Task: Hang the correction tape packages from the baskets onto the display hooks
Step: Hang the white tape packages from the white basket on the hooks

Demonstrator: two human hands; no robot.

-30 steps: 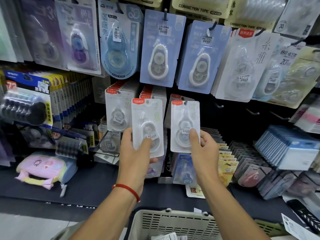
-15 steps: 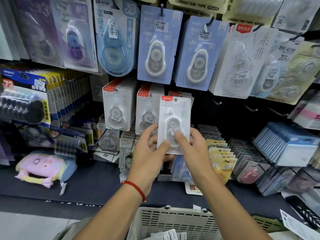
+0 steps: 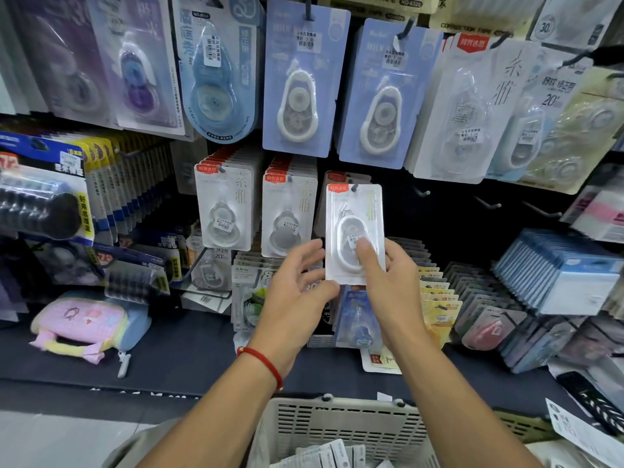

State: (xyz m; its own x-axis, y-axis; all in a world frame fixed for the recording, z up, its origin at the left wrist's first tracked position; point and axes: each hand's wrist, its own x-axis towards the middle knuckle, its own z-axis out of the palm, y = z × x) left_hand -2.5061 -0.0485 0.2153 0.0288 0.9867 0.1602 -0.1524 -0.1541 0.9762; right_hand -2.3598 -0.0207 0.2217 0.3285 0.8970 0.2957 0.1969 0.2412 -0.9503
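Two hands, right hand (image 3: 388, 285) holding correction tape package (image 3: 354, 231)

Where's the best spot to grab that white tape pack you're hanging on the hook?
Probably the bottom half of the tape pack, from below: thumb on the front bubble, fingers behind, as the right hand does. The pack is flat and upright, and its hanging hole at the top must stay clear for the hook.
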